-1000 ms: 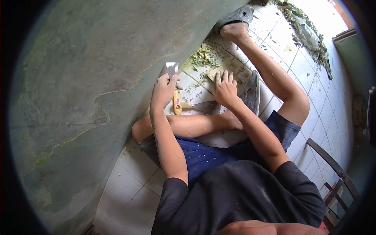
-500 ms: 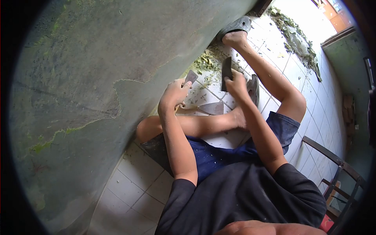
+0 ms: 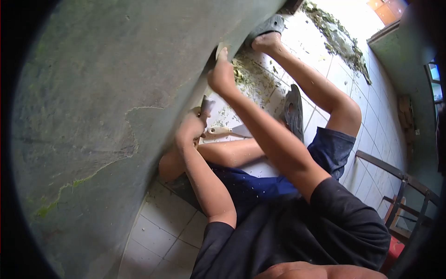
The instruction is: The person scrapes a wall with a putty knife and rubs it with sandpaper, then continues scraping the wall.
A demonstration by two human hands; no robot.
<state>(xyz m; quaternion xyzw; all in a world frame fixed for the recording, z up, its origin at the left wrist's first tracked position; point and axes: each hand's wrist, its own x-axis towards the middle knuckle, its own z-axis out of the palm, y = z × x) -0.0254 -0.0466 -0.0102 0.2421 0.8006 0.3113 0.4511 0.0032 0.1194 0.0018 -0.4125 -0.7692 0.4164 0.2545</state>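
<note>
"So, where do you see the left hand (image 3: 190, 125)?"

"Low beside the wall (image 3: 93, 93), on the left of the scene. Its fingers are curled around a scraper (image 3: 208, 103), and the metal blade points towards the far side. That hand is rather blurred, so I can't tell how each finger sits."

"And the right hand (image 3: 222, 76)?"

"Farther off, with the forearm reaching across to the left. It's at the wall, fingers close together on a flat piece (image 3: 220, 48). Only a pale bit of that piece shows past the fingertips, and I can't tell where the thumb is or whether the piece actually touches the wall."

"Anything between the hands and the legs?"

"Yes, a second scraper (image 3: 239, 130) lies on the tiled floor (image 3: 155, 230). Its light handle is just right of the left hand, and its blade runs right, towards the right forearm."

"What about the litter?"

"Green scraps (image 3: 246, 76) are strewn right of the right hand. A longer heap of leaves (image 3: 344, 44) lies well apart, on the far right."

"And the footwear?"

"One grey clog (image 3: 293, 114) is right of the second scraper; another clog (image 3: 274, 25) is on the far foot, near the wall."
</note>
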